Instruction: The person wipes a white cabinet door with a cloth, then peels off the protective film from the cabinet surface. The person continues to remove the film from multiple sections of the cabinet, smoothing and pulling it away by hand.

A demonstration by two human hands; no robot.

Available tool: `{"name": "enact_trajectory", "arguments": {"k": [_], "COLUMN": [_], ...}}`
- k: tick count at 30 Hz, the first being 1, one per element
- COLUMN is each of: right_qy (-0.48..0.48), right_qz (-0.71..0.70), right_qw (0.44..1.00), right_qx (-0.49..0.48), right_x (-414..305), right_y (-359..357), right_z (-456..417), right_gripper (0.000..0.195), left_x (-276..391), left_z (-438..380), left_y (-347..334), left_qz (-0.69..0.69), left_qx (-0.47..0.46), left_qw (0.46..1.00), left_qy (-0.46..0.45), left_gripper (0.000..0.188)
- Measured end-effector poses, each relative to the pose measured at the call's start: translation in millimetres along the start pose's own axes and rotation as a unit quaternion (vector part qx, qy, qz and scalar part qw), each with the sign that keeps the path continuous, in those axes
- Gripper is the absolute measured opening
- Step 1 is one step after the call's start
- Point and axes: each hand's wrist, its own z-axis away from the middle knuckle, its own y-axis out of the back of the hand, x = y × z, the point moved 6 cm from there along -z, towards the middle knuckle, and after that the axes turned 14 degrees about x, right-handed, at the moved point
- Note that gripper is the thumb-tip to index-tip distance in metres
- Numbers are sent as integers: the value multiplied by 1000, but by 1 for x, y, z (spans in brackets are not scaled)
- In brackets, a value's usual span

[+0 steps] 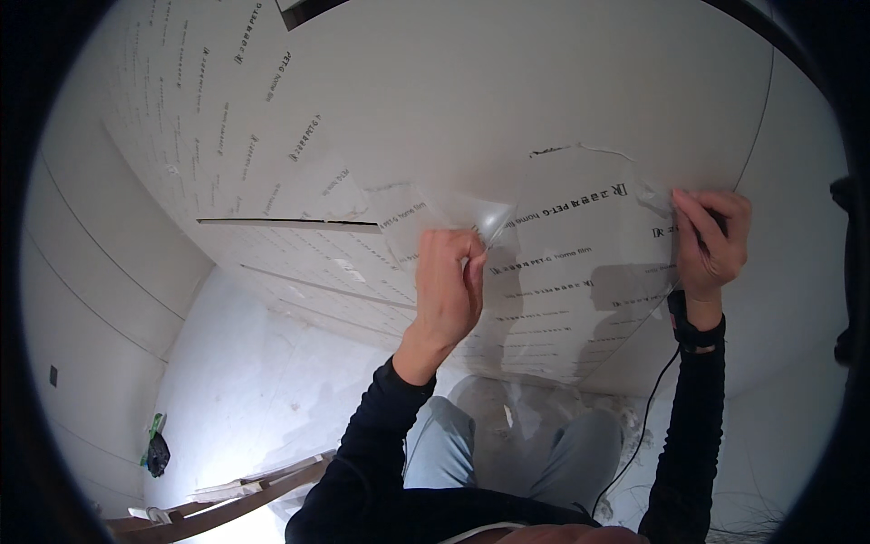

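Observation:
Printed clear protective film [544,255] covers part of a pale cabinet panel [462,102] before me; its upper part is bare. Near the middle, my left hand [448,279] is closed on a peeled, crumpled piece of the film, which stretches taut and shiny to the right of the fingers. My right hand [714,234] pinches a loose corner of the film at the right, close to a vertical seam. Between the hands the film's upper edge is torn and uneven. A dark band with a small device sits on my right wrist.
Dark slots run between lower panels at the left. A wooden frame [258,486] lies at the lower left on the pale floor [251,381]. Beside the left wall is a black and green bag [158,454]. A black cable [639,442] hangs by my right arm.

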Motion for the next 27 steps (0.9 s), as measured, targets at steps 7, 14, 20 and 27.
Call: {"name": "enact_trajectory", "arguments": {"k": [7,14,20,27], "right_qy": [-12,-12,-5,6], "right_qz": [15,11,12,11], "right_qw": [1000,1000,1000,1000], "right_qx": [-6,-7,-9,-9], "right_x": [-1,0,-2,-2], "right_y": [2,1,2,3], "right_z": [0,2,-2,0], "right_gripper": [28,30,30,32], "left_x": [25,43,19,33], "left_z": [10,-63,-75,-76], "left_y": [19,-21,-59,-64], "left_qz": [-55,-78,-73,-124], "left_qx": [80,153,165,109], "left_qw": [995,985,984,981], "left_qy": [-28,-29,-14,-102], "left_gripper": [42,45,21,20]}}
